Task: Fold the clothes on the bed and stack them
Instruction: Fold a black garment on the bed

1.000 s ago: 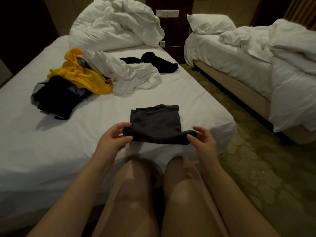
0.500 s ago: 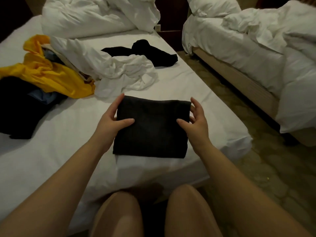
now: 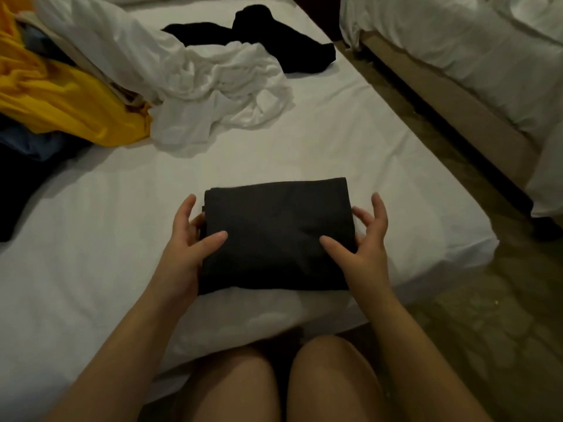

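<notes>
**A folded dark garment between two hands at the near edge of the bed**

The folded dark garment [image 3: 275, 236] lies flat on the white sheet of the bed [image 3: 91, 239], close to the near edge and a little to the right of the middle. It is charcoal, almost black, and folded into a neat rectangle with several layers. The far edge is straight, and the near left corner hangs slightly lower than the rest. The cloth looks matte and soft, with no print that I can see.

The left hand [image 3: 185, 242] is at the left side of the garment. Its thumb lies on top of the cloth and its fingers stand nearly straight along the left edge. I cannot tell if they go under the fold. The right hand [image 3: 365, 242] is at the right side. Its thumb rests on the top, while the fingers are spread, lightly bent and lifted just beside the right edge.

Further away on the bed lies a crumpled white garment [image 3: 213, 95], thin and full of wrinkles. To the left of it is a bright yellow garment [image 3: 61, 99] with smooth folds, and a piece of blue cloth [image 3: 27, 141] shows below it. A black garment [image 3: 274, 41] lies unfolded at the far side, touching the white one.

On the right stands a second bed [image 3: 457, 56] with white bedding, and between the beds is a dim patterned floor [image 3: 487, 330]. The person's bare knees [image 3: 274, 385] are at the near edge.
</notes>
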The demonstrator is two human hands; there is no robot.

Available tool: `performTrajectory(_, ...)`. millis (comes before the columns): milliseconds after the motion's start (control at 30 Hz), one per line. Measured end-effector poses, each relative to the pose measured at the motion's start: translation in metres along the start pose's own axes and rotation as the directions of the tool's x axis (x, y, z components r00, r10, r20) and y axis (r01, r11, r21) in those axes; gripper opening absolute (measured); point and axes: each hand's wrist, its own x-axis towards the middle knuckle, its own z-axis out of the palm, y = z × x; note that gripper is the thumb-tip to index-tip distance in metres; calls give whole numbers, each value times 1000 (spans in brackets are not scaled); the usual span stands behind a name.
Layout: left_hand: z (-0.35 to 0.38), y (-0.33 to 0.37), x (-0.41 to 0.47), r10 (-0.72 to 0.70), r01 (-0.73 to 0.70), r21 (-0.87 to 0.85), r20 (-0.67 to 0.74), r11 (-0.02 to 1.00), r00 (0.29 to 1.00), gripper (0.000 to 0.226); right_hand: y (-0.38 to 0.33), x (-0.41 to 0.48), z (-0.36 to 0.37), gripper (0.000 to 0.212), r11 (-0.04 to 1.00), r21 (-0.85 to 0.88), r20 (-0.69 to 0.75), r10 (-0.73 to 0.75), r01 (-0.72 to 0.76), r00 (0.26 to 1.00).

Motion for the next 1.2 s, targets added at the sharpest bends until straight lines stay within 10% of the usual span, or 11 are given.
performTrajectory(333,10,20,-4,-35,1,424,73,906,997,72,-19,2,5,53,979,-179,-33,89,-93,996)
performTrajectory(533,26,30,-14,487,-543,530,255,652,835,46,-43,-12,4,39,979,-160,-209,-158,126,965)
performTrajectory(767,9,11,-15,4,-86,477,171,875,985,55,-13,-6,-3,59,963,-98,2,254,-253,967)
performTrajectory(1000,13,2,-17,248,-245,682,96,689,964,47,-5,-22,0,49,968,-240,-80,52,-70,995)
performTrajectory(1200,16,-12,-22,254,-89,775,-94,626,963,49,-5,-24,9,55,923,-358,-150,91,-139,985)
